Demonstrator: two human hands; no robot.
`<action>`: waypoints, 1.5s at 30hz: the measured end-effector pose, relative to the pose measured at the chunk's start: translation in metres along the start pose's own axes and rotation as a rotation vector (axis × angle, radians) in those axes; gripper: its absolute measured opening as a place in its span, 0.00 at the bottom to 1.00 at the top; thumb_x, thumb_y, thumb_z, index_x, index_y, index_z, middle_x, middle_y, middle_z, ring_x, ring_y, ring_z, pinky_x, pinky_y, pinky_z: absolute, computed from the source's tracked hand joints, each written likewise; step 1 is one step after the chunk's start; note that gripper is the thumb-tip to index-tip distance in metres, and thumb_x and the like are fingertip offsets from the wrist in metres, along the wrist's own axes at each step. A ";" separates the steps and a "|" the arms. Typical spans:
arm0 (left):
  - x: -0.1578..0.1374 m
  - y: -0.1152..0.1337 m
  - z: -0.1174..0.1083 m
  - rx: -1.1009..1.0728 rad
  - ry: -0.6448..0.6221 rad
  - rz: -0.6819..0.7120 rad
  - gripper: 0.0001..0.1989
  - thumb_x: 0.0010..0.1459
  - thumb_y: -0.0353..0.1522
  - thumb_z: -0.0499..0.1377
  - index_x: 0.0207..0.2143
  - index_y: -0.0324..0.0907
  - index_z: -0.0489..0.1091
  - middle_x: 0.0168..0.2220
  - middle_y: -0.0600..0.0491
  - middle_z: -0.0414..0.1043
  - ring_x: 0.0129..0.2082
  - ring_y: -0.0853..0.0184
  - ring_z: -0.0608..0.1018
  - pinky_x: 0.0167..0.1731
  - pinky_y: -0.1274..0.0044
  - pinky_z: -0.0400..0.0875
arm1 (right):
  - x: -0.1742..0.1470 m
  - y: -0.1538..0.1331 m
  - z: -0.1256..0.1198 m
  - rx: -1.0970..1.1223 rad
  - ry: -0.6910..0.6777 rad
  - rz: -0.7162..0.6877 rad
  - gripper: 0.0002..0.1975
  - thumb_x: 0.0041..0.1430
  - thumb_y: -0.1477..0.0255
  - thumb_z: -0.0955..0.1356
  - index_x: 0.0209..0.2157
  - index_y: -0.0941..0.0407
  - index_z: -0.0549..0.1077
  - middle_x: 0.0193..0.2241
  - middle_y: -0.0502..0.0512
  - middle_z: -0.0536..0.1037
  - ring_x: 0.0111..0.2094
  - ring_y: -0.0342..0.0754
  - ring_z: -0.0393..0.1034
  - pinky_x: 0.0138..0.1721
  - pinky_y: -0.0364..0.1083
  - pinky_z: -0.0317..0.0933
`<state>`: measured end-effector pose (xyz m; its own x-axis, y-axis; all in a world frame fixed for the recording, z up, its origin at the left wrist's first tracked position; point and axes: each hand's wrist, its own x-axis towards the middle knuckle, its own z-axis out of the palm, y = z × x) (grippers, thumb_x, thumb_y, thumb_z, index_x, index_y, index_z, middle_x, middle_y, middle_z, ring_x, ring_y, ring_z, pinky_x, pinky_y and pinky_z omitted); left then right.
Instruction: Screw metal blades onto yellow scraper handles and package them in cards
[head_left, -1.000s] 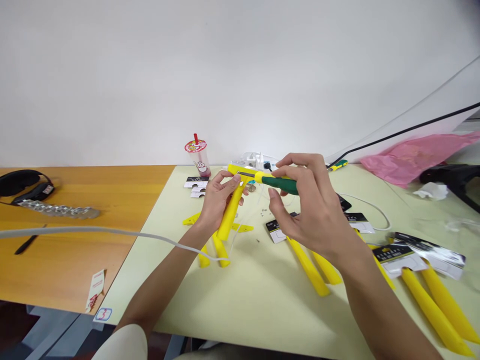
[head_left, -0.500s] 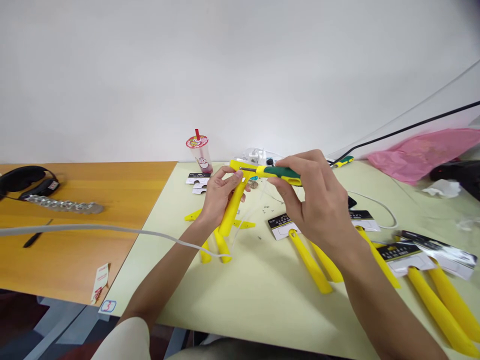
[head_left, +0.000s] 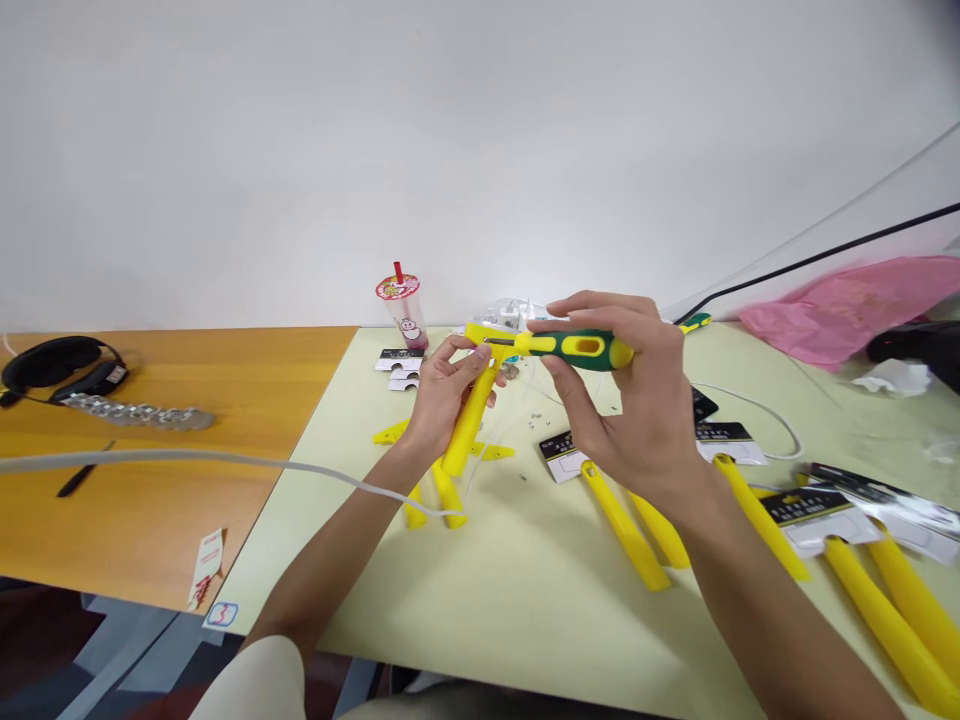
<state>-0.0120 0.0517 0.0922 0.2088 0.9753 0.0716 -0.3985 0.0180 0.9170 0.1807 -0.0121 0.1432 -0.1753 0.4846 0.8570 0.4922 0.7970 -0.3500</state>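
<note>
My left hand (head_left: 442, 398) is closed around a yellow T-shaped plastic tool (head_left: 466, 430), its handle slanting down toward me. The thumb presses near the tool's head, beside the screwdriver's tip. My right hand (head_left: 639, 410) has a loose hold on a green and yellow screwdriver (head_left: 581, 348), thumb below and fingers above the handle. The shaft lies level and its tip meets the tool's head; any screw there is too small to make out. Below my left hand lie more yellow parts (head_left: 448, 495) on the pale table.
Several small screws (head_left: 536, 420) are scattered mid-table. Yellow handles (head_left: 626, 525) with black and white cards (head_left: 562, 455) lie at right. A drink cup (head_left: 405, 310) stands at the back. A white cable (head_left: 300, 465) crosses over my left forearm. A pink bag (head_left: 855, 310) lies back right.
My right hand's fingers have loosened and spread on the screwdriver, and more of its handle shows. The handle has turned. My left hand keeps the yellow tool in nearly the same place.
</note>
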 end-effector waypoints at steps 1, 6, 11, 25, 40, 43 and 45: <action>0.000 0.000 0.000 0.003 -0.001 0.003 0.25 0.54 0.46 0.77 0.41 0.46 0.66 0.31 0.56 0.79 0.26 0.69 0.81 0.22 0.80 0.72 | 0.000 0.002 0.001 -0.014 0.025 -0.010 0.23 0.73 0.76 0.68 0.64 0.45 0.62 0.57 0.61 0.76 0.62 0.60 0.74 0.56 0.66 0.78; -0.001 0.002 0.002 0.004 -0.005 0.015 0.26 0.54 0.46 0.77 0.40 0.45 0.66 0.31 0.55 0.79 0.27 0.68 0.82 0.22 0.80 0.72 | -0.001 0.012 0.006 -0.084 0.141 -0.045 0.20 0.71 0.75 0.71 0.60 0.46 0.67 0.49 0.58 0.80 0.53 0.58 0.78 0.51 0.62 0.79; -0.002 0.002 0.003 -0.004 -0.003 0.026 0.24 0.55 0.45 0.76 0.40 0.45 0.67 0.30 0.55 0.79 0.27 0.68 0.81 0.22 0.80 0.73 | -0.001 0.010 0.007 -0.028 0.108 -0.025 0.25 0.69 0.76 0.70 0.64 0.49 0.65 0.58 0.64 0.73 0.63 0.62 0.70 0.53 0.65 0.79; -0.004 0.002 0.005 -0.017 0.000 0.015 0.27 0.53 0.45 0.78 0.40 0.45 0.66 0.34 0.54 0.80 0.28 0.68 0.82 0.21 0.80 0.73 | -0.001 0.015 0.008 -0.087 0.137 -0.081 0.19 0.73 0.72 0.69 0.61 0.44 0.66 0.50 0.59 0.79 0.54 0.59 0.78 0.49 0.63 0.80; -0.004 0.004 0.003 -0.029 -0.020 0.024 0.23 0.57 0.44 0.76 0.41 0.45 0.67 0.35 0.54 0.80 0.27 0.70 0.81 0.22 0.80 0.73 | -0.003 0.009 0.010 -0.016 0.066 0.000 0.29 0.72 0.76 0.66 0.69 0.44 0.57 0.65 0.64 0.67 0.66 0.62 0.71 0.55 0.68 0.81; -0.005 0.005 0.004 -0.020 -0.007 0.024 0.24 0.56 0.44 0.76 0.40 0.45 0.66 0.34 0.54 0.80 0.28 0.68 0.82 0.21 0.80 0.73 | -0.002 0.013 0.010 -0.053 0.078 -0.029 0.30 0.72 0.75 0.68 0.69 0.43 0.58 0.61 0.63 0.72 0.63 0.62 0.74 0.53 0.67 0.81; -0.006 0.006 0.006 -0.019 -0.003 0.022 0.25 0.55 0.44 0.77 0.41 0.45 0.65 0.34 0.55 0.80 0.28 0.67 0.82 0.21 0.79 0.73 | -0.002 0.015 0.010 -0.045 0.112 -0.053 0.28 0.71 0.75 0.69 0.67 0.43 0.61 0.58 0.63 0.74 0.60 0.61 0.75 0.51 0.64 0.82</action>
<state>-0.0106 0.0443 0.0997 0.2027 0.9748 0.0934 -0.4200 0.0004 0.9075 0.1799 0.0023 0.1322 -0.1068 0.3967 0.9117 0.5229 0.8023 -0.2878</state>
